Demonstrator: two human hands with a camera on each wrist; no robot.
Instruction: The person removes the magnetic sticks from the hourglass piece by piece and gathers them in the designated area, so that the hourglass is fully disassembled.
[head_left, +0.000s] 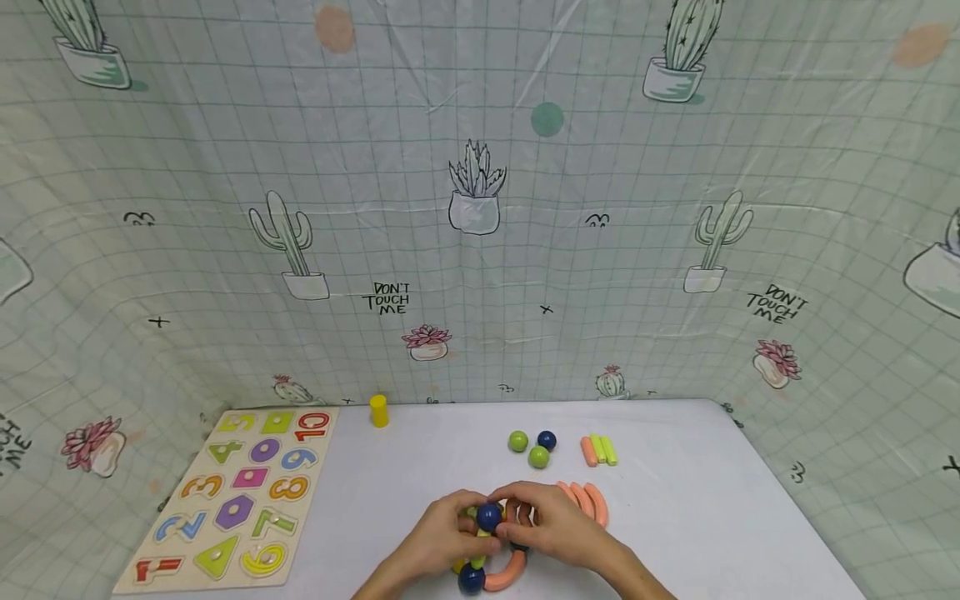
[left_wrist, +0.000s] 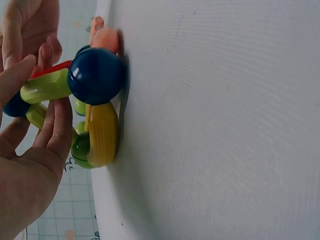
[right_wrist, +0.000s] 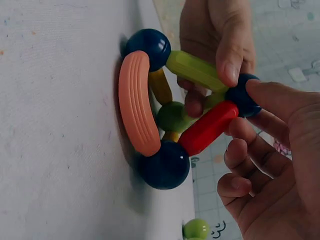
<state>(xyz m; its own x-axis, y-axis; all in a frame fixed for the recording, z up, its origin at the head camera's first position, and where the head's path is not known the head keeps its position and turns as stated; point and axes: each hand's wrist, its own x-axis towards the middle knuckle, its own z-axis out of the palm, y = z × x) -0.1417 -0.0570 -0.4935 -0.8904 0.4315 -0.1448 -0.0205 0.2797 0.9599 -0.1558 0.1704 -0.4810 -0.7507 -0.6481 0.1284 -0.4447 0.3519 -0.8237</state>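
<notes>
A small frame of toy balls and rods stands on the white table between the hands. The left hand pinches a light green rod between thumb and fingers. With thumb and fingertips the right hand holds the blue ball at the top, where green rods and a red rod meet. Down on the table, a curved orange rod joins two more blue balls. A yellow rod and a green ball form the other side of the base, partly hidden.
A wooden number puzzle board lies at the left. Behind the hands are a yellow cylinder, two green balls, a blue ball, short rods and curved orange rods. A patterned cloth hangs behind.
</notes>
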